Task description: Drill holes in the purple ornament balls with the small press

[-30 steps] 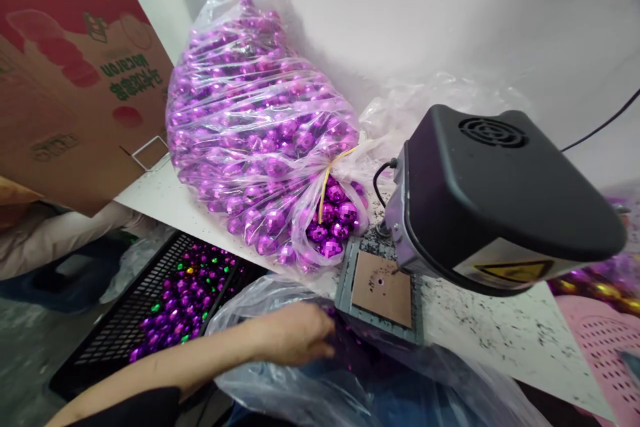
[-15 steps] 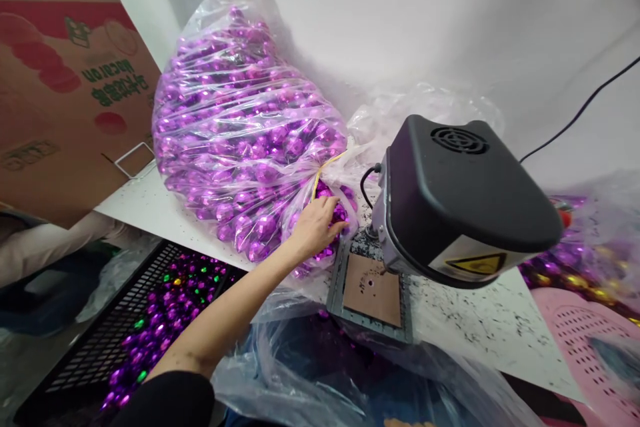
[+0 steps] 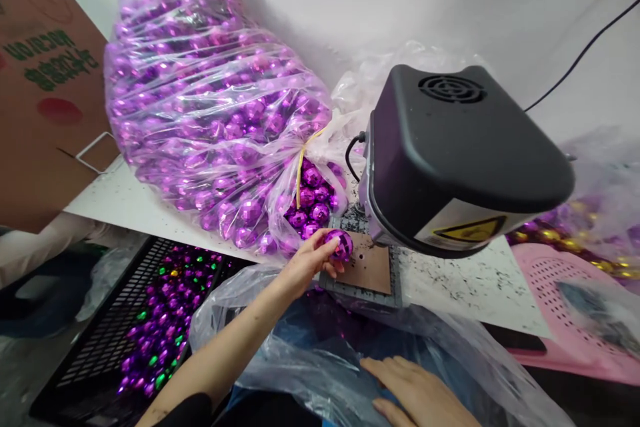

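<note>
My left hand [image 3: 316, 257] pinches a shiny purple disco ball ornament [image 3: 341, 245] between thumb and fingers. The ball is over the left part of a brown plate [image 3: 371, 272] set on the grey machine base. Behind my hand, a large clear plastic bag [image 3: 210, 107] full of purple balls opens toward me, its mouth gathered with a yellow tie [image 3: 301, 177]. Low in the view, my right hand [image 3: 413, 387] hovers over clear plastic on my lap, fingers stretched out and holding nothing.
A black machine head [image 3: 465, 147] with a warning label overhangs the plate. A black crate [image 3: 95, 347] of small purple and green pieces stands below left. To the right is a pink perforated basket [image 3: 540, 273]. A cardboard box [image 3: 45, 113] stands at left, with part of another person below it.
My left hand has come out of the bag mouth toward me with a purple ball. My right hand has risen into view at the bottom. The camera view has shifted.
</note>
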A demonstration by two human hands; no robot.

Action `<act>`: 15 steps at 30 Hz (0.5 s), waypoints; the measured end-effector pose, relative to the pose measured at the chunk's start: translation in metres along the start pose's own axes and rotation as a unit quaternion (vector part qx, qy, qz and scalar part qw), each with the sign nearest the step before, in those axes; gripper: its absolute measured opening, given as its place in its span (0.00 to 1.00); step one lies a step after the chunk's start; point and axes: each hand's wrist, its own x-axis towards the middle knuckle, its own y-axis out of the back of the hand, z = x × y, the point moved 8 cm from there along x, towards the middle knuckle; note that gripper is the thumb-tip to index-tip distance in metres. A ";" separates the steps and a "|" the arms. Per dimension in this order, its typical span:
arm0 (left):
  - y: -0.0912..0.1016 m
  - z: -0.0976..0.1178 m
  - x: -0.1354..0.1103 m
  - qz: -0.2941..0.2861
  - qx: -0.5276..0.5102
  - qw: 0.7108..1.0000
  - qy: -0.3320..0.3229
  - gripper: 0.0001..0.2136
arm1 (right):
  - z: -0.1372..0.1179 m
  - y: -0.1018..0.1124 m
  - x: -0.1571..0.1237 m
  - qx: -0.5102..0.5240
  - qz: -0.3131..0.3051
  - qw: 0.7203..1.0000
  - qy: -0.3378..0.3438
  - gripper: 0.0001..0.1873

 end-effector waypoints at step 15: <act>-0.034 0.002 -0.002 0.077 0.427 0.861 -0.266 0.18 | -0.015 -0.016 0.022 -0.038 0.028 0.997 0.053 0.24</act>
